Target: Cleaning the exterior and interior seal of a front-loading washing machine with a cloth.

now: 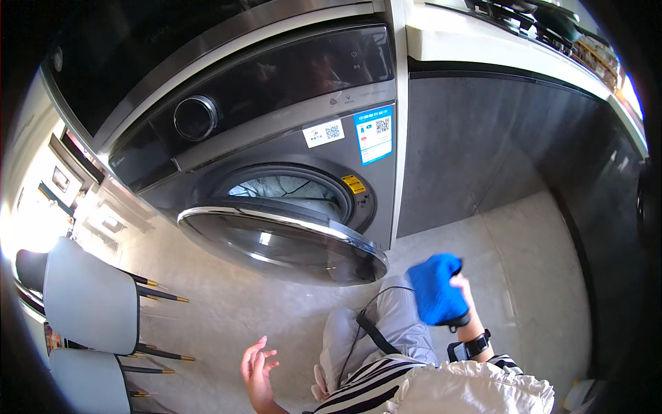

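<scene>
My right hand (462, 287) grips a bright blue cloth (438, 292) with dark edging, perhaps a mitt; it hangs over most of the fingers. Below and to the left, my left hand (258, 368) is raised over the floor, fingers apart and holding nothing. In front of me stands a dark grey front-loading washing machine (274, 139). Its round glass door (284, 248) with a chrome rim is swung open towards my knees. Part of the metal drum (289, 187) shows through the opening; its lower part is hidden by the door.
Pale chairs (93, 300) with dark, gold-tipped legs stand at the left. Dark cabinet panels (465, 145) under a white countertop (455, 41) close off the right side. A gas hob (522, 20) with a pan sits on top. A thin cable (357, 331) crosses my lap.
</scene>
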Demonstrator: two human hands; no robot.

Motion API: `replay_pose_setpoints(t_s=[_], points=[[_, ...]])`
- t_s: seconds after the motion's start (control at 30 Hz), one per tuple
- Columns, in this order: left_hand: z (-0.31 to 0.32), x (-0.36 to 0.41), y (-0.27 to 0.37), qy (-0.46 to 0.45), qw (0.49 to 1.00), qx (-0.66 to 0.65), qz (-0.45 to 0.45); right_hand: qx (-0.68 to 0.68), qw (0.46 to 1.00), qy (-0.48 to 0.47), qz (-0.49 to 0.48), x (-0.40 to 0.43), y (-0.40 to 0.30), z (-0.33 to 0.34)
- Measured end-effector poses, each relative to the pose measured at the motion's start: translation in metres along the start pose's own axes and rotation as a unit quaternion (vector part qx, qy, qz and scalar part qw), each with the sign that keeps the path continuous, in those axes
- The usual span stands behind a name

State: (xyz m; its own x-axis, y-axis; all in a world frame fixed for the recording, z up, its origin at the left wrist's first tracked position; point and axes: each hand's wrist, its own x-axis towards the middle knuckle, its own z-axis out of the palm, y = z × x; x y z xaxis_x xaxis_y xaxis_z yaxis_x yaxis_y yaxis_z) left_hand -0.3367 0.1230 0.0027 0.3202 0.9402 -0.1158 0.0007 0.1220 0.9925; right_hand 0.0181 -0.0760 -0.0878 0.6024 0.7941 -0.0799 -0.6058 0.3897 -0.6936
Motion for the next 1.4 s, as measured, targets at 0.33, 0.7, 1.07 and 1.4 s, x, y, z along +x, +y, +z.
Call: replay_pose_setpoints(t_s=[0.33, 0.7, 1.07, 1.4], points=[[0.002, 0.005, -0.006, 0.012, 1.0, -0.002, -0.006, 0.269, 0.909, -0.259, -0.185, 0.081, -0.068, 0.033], [-0.005, 0.002, -0.001, 0.05, 0.998, 0.01, -0.025, -0.592, 0.454, -0.01, -0.666, 0.153, -0.07, 0.186], [0.003, 0.001, 0.004, 0.09, 0.994, 0.027, -0.058, -0.707, 0.296, -0.087, -0.637, 0.235, -0.053, 0.181], [0.0, 0.007, -0.003, 0.054, 0.997, 0.026, -0.043, -0.712, 0.322, -0.015, -0.624, 0.234, -0.014, 0.07]])
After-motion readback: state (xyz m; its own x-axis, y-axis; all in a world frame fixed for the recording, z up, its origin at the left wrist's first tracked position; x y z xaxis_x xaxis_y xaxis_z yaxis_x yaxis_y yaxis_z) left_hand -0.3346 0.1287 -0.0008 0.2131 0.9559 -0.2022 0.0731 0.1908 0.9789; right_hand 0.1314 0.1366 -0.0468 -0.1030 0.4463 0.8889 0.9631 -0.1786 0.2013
